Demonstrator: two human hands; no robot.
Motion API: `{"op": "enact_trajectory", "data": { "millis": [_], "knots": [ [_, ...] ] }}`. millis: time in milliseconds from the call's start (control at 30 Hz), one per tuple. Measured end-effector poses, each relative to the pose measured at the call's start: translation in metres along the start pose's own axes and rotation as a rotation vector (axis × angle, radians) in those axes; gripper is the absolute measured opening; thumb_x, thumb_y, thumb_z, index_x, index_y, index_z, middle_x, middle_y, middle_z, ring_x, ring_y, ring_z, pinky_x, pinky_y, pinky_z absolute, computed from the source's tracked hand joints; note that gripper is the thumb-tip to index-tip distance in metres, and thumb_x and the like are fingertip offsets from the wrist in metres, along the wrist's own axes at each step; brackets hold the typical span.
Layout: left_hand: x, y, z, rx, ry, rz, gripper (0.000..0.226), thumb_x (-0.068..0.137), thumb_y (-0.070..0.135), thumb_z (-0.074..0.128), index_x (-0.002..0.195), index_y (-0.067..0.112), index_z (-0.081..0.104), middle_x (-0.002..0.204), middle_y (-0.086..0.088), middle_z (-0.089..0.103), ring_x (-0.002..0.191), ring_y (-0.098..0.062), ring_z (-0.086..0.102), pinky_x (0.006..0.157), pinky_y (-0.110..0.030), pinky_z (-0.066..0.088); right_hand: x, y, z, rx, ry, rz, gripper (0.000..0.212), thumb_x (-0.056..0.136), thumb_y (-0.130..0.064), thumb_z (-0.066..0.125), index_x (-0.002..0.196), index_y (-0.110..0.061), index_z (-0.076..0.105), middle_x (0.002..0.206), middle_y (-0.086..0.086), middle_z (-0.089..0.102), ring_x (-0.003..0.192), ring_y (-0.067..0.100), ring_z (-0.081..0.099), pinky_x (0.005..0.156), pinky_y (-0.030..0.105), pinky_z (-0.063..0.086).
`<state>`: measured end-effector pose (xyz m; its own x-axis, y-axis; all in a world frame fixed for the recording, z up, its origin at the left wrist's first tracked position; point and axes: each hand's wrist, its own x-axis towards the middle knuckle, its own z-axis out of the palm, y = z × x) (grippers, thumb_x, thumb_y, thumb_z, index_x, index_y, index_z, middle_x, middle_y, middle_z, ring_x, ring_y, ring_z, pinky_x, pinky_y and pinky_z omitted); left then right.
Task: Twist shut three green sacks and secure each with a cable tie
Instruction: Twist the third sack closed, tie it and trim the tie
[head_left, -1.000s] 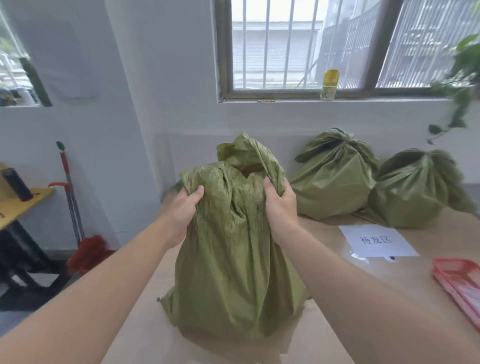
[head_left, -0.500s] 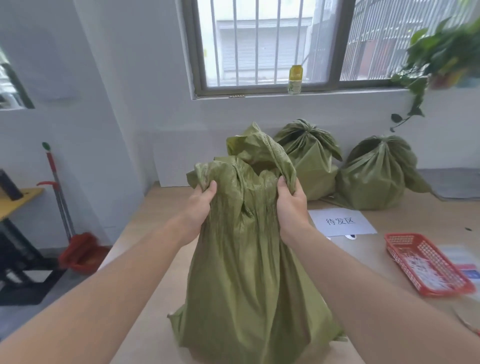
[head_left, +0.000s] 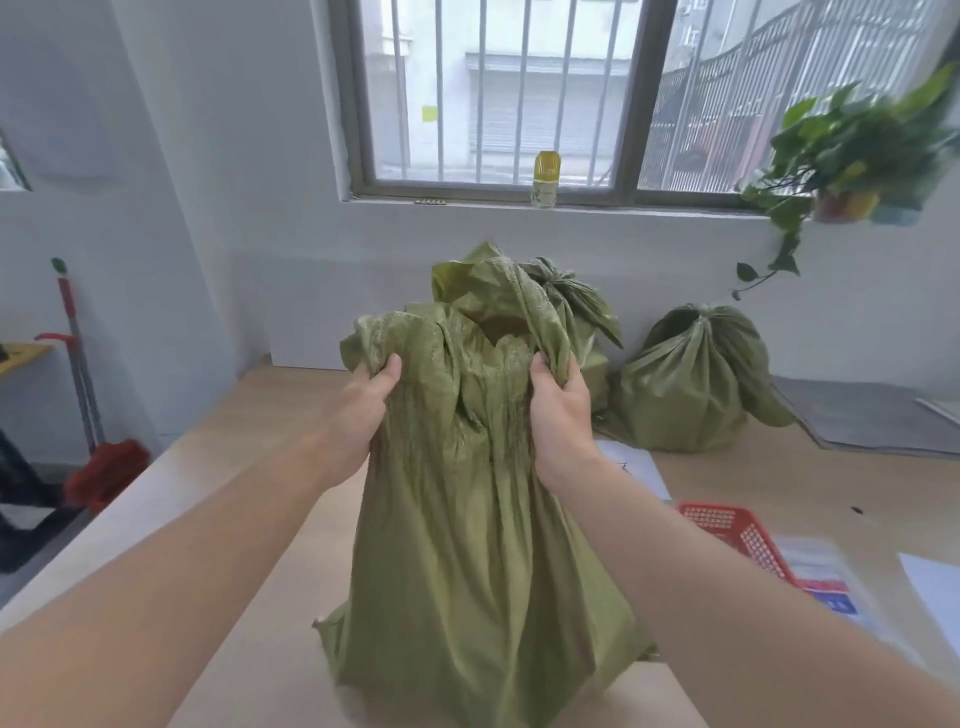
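Your left hand (head_left: 363, 415) and right hand (head_left: 558, 410) both grip the crinkled woven neck of the near green sack (head_left: 467, 545), standing on the smooth table (head_left: 270, 410). Behind, two gathered sacks (head_left: 691, 384); ties perhaps hidden.

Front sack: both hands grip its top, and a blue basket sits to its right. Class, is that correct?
No: the head view shows the basket is red, not blue. The left hand and right hand do grip the sack at its top.

Red basket (head_left: 736, 535) on table (head_left: 810, 483); bottle (head_left: 545, 179) on windowsill.
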<state>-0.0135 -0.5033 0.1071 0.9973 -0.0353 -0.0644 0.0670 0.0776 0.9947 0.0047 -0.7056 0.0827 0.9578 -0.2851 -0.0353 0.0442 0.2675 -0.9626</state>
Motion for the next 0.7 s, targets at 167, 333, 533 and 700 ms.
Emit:
{"op": "enact_trajectory", "data": {
  "millis": [167, 333, 533, 700],
  "knots": [
    [0.034, -0.003, 0.017, -0.053, -0.074, 0.008, 0.021, 0.108, 0.039, 0.047, 0.125, 0.047, 0.054, 0.121, 0.021, 0.071, 0.121, -0.010, 0.064, 0.105, -0.042, 0.049, 0.029, -0.009, -0.023, 0.032, 0.081, -0.038, 0.030, 0.107, -0.035, 0.052, 0.135, -0.047, 0.055, 0.131, -0.017, 0.065, 0.123, 0.012, 0.062, 0.114, 0.044, 0.046],
    [0.069, -0.011, 0.020, -0.043, -0.226, -0.019, 0.033, 0.106, 0.033, 0.052, 0.139, 0.029, 0.055, 0.131, 0.002, 0.071, 0.121, -0.021, 0.068, 0.104, -0.048, 0.051, 0.049, -0.010, -0.044, 0.031, 0.189, -0.093, 0.016, 0.107, -0.042, 0.052, 0.119, -0.049, 0.057, 0.124, -0.020, 0.065, 0.122, 0.009, 0.060, 0.116, 0.043, 0.043],
    [0.099, -0.033, 0.015, -0.112, -0.209, -0.306, 0.051, 0.102, 0.053, 0.047, 0.113, 0.013, 0.076, 0.110, -0.011, 0.078, 0.094, -0.024, 0.077, 0.086, -0.040, 0.057, 0.058, 0.015, -0.076, -0.062, 0.371, -0.215, 0.025, 0.092, -0.042, 0.076, 0.098, -0.021, 0.064, 0.084, -0.003, 0.061, 0.078, 0.014, 0.057, 0.079, 0.031, 0.051],
    [0.115, -0.047, 0.016, 0.053, -0.235, -0.540, 0.046, 0.100, 0.049, 0.057, 0.120, 0.012, 0.075, 0.105, -0.014, 0.078, 0.093, -0.029, 0.074, 0.093, -0.044, 0.057, 0.078, 0.016, -0.083, -0.185, 0.328, -0.181, 0.032, 0.084, -0.037, 0.086, 0.097, -0.014, 0.068, 0.091, 0.004, 0.075, 0.080, 0.015, 0.069, 0.083, 0.039, 0.061]
  ]
}}
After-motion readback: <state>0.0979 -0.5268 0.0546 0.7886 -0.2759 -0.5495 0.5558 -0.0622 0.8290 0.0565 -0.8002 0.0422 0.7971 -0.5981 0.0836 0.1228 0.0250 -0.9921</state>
